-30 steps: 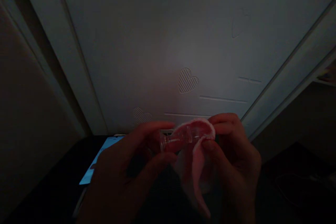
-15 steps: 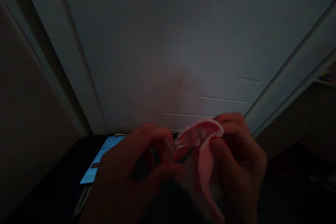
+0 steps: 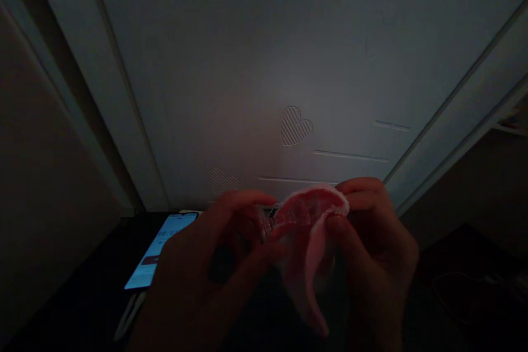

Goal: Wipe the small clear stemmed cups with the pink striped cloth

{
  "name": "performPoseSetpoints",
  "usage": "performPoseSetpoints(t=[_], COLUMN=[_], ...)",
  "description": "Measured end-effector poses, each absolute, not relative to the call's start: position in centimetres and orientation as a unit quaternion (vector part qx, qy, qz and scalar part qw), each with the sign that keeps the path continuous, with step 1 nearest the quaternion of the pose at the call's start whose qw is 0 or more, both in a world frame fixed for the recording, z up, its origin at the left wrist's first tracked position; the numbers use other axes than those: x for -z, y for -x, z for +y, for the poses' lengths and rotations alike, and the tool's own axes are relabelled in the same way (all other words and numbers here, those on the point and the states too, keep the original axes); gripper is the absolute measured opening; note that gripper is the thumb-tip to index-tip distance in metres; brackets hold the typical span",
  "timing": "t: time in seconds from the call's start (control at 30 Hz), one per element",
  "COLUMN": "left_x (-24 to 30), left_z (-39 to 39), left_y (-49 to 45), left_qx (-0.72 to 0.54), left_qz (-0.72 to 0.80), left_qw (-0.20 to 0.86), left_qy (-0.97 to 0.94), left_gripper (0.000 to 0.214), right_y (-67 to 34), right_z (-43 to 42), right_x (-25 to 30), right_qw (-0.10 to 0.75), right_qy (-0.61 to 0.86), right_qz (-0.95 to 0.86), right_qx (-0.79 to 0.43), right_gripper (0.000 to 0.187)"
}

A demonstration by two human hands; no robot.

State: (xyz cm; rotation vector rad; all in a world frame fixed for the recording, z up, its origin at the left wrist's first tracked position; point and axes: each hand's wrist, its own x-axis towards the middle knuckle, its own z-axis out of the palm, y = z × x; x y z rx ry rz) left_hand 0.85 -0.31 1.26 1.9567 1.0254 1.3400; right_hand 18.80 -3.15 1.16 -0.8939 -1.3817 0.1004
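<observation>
My right hand (image 3: pixel 375 236) pinches the upper edge of a pink fuzzy cloth (image 3: pixel 315 264) between thumb and fingers. The cloth is folded over, and a loose flap hangs below. In the fingers of my left hand (image 3: pixel 202 258) is a clear plastic piece with a ridged end (image 3: pixel 266 224); its narrower part reaches into the fold of the cloth. What kind of piece it is cannot be made out in the dim light. Both hands are close together, with the cloth and the plastic touching between them.
A lit phone (image 3: pixel 163 250) lies on the dark surface at left, with a white strap or cable (image 3: pixel 128 316) nearer me. A pale panel with engraved hearts (image 3: pixel 296 126) rises behind my hands. A thin cable (image 3: pixel 447 308) shows dimly at right.
The clear piece has turned slightly between my left fingers. The cloth's hanging flap has swung left, and its fold has shifted a little around the plastic. My right hand has barely moved.
</observation>
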Motion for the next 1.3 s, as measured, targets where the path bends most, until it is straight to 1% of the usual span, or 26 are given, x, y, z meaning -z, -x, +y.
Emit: performPoseSetpoints(t=[0.07, 0.17, 0.23, 0.37, 0.53, 0.67, 0.8, 0.87, 0.97, 1.13, 1.3], left_x=[-1.3, -1.3, -1.3, -1.5, -1.8, -1.9, -1.8, -1.6, -1.3, -1.2, -1.5], left_z=[-0.3, -0.3, -0.3, -0.3, -0.3, -0.3, -0.3, -0.2, -0.1, 0.0, 0.0], left_y=[-1.2, -1.3, -1.3, -1.2, -1.3, -1.0, -0.4, -0.3, -0.3, -0.7, -1.0], left_qx=[-0.509, -0.504, -0.509, -0.519, -0.535, -0.505, -0.485, -0.477, -0.472, -0.493, -0.503], left_qz=[0.386, 0.387, 0.394, 0.389, 0.373, 0.399, 0.39, 0.391, 0.403, 0.4, 0.379], left_qw=[0.282, 0.27, 0.257, 0.264, 0.274, 0.265, 0.255, 0.268, 0.257, 0.234, 0.223], left_qy=[-0.716, -0.724, -0.721, -0.714, -0.706, -0.718, -0.74, -0.74, -0.741, -0.736, -0.744], left_gripper=[0.021, 0.022, 0.021, 0.015, 0.019, 0.006, 0.02, 0.018, 0.005, 0.023, 0.022], right_y=[-18.8, -18.8, -18.7, -18.6, -18.7, -18.8, -18.9, -18.9, -18.9, -18.9, -18.9], right_z=[-3.0, -3.0, -3.0, -3.2, -3.1, -3.2, -3.3, -3.3, -3.2, -3.0, -3.0], right_x=[-1.1, -1.1, -1.1, -1.1, -1.1, -1.1, -1.2, -1.2, -1.1, -1.1, -1.3], right_qw=[0.683, 0.69, 0.691, 0.688, 0.692, 0.685, 0.673, 0.671, 0.677, 0.682, 0.678], right_qy=[0.399, 0.394, 0.392, 0.4, 0.398, 0.386, 0.382, 0.38, 0.377, 0.376, 0.384], right_qz=[-0.61, -0.605, -0.604, -0.603, -0.599, -0.614, -0.629, -0.633, -0.63, -0.626, -0.625], right_qx=[-0.047, -0.052, -0.056, -0.055, -0.062, -0.064, -0.072, -0.072, -0.058, -0.048, -0.056], right_gripper=[0.009, 0.009, 0.009, 0.009, 0.007, 0.004, 0.006, 0.007, 0.01, 0.008, 0.01])
